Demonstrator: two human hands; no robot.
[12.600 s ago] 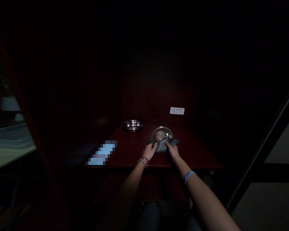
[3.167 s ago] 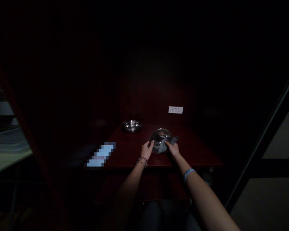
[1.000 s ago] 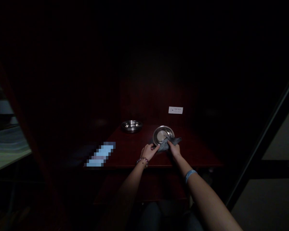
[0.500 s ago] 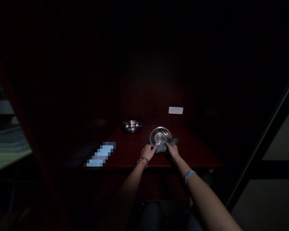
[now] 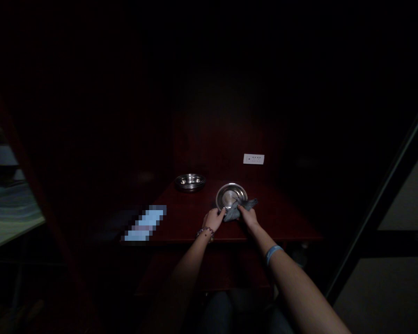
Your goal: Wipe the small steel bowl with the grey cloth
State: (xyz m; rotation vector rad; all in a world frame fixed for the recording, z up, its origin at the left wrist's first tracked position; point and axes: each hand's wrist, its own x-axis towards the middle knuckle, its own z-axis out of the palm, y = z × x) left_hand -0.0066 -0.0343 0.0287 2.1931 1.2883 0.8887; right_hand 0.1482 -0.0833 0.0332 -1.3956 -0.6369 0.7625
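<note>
stainless-steel bowl (image 5: 230, 192) is tilted toward the person over the desk (image 5: 282, 225), just beyond both hands, round with no long axis. left hand (image 5: 213, 220), the nearer, pinches its near-left rim; right hand's (image 5: 248, 217) fingers clasp a grey cloth (image 5: 232, 214) at its near-right side.

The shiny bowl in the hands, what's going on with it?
A person's left hand is holding the bowl by its near edge, with its inside tipped toward them. The right hand grips a gray cloth against the bowl's near right side. Other bowls, seemingly stacked, sit farther back to the left on the dark red table. Whether the held bowl touches the table is hard to tell.
</note>
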